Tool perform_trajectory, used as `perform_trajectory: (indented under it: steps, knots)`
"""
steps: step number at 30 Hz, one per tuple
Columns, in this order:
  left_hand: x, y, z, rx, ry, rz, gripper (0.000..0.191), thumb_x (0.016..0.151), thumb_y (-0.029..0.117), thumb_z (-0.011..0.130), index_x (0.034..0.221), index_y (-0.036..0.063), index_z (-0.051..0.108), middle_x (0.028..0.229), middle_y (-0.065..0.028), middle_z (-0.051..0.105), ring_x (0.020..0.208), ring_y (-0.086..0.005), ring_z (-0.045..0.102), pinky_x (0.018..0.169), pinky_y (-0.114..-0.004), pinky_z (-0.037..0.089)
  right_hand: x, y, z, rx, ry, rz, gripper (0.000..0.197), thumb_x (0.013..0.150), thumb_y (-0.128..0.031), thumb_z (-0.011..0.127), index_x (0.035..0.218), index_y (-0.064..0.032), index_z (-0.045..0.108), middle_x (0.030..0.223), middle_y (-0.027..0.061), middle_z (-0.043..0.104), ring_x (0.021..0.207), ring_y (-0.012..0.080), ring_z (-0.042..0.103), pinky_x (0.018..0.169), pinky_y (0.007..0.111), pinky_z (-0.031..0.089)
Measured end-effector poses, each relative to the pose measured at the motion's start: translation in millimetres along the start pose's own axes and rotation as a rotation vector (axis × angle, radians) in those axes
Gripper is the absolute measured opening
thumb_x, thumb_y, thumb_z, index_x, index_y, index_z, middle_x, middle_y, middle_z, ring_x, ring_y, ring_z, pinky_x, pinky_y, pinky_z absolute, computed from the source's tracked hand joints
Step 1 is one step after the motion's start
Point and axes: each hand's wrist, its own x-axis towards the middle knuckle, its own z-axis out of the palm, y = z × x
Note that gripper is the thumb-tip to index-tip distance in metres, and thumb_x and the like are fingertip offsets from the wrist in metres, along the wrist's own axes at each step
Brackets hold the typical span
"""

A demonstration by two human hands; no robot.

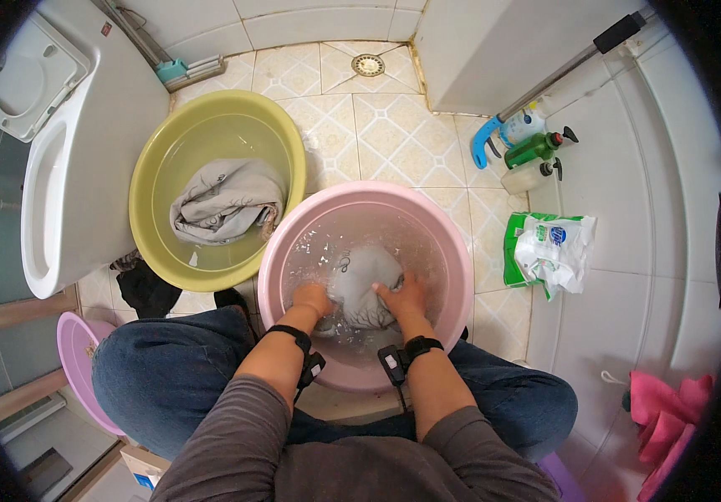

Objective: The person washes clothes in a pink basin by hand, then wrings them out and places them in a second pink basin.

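Before me stands a round pink plastic basin (461,276) of cloudy water. A light grey cloth (367,282) with dark printed script bulges above the surface inside it. My right hand (405,296) grips the cloth's right side, thumb on top; its other fingers are partly hidden by cloth and water. At the left edge of the cloth, my left hand (313,299) is bent down into the water. Its fingertips are hidden, so its hold on the cloth cannot be made out. Both wrists wear black straps with small devices.
A yellow-green basin (141,182) with water and another grey printed cloth (229,201) touches the pink one. Right: pump bottles (530,150), a detergent bag (552,251), a blue-ended pole (486,141). Left: a toilet (53,194), dark cloth (144,288), a purple basin (78,370).
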Motion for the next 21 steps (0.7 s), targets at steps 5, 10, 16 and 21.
perform_trajectory:
  steps: [5,10,16,21]
  knots:
    - [-11,12,-1,-0.296,0.177,0.010,0.088,0.070,0.041,0.078,0.144,0.0173,0.036,0.129,-0.0180,0.056,0.114,-0.0370,0.058,0.094,-0.042,0.049,17,21,30,-0.085,0.082,-0.005,0.081,0.076,-0.048,0.072,0.135,0.0012,0.045,0.119,0.0236,0.057,0.116,0.0380,0.052,0.099,0.045,0.043]
    - [-28,52,2,-0.521,0.627,0.242,0.085,0.069,0.029,0.079,0.143,0.0245,0.038,0.128,-0.0182,0.054,0.110,-0.0380,0.059,0.093,-0.043,0.049,30,50,28,1.245,-0.133,0.457,0.072,0.084,-0.051,0.063,0.135,-0.0035,0.047,0.126,0.0168,0.056,0.115,0.0320,0.053,0.099,0.045,0.043]
    - [-112,103,-23,-0.324,0.691,0.723,0.075,0.064,0.020,0.078,0.134,0.0248,0.050,0.106,-0.0140,0.056,0.094,-0.0355,0.062,0.080,-0.043,0.052,-20,3,-40,1.895,-0.202,0.242,0.068,0.091,-0.057,0.050,0.137,-0.0073,0.046,0.132,0.0129,0.053,0.117,0.0297,0.053,0.098,0.044,0.045]
    - [-147,125,-22,-0.215,0.876,1.026,0.061,0.062,0.029,0.079,0.120,0.0254,0.059,0.095,-0.0087,0.052,0.074,-0.0301,0.063,0.063,-0.041,0.052,-42,-19,-58,1.789,-0.203,0.153,0.068,0.091,-0.058,0.049,0.137,-0.0077,0.046,0.133,0.0124,0.052,0.118,0.0296,0.053,0.098,0.044,0.045]
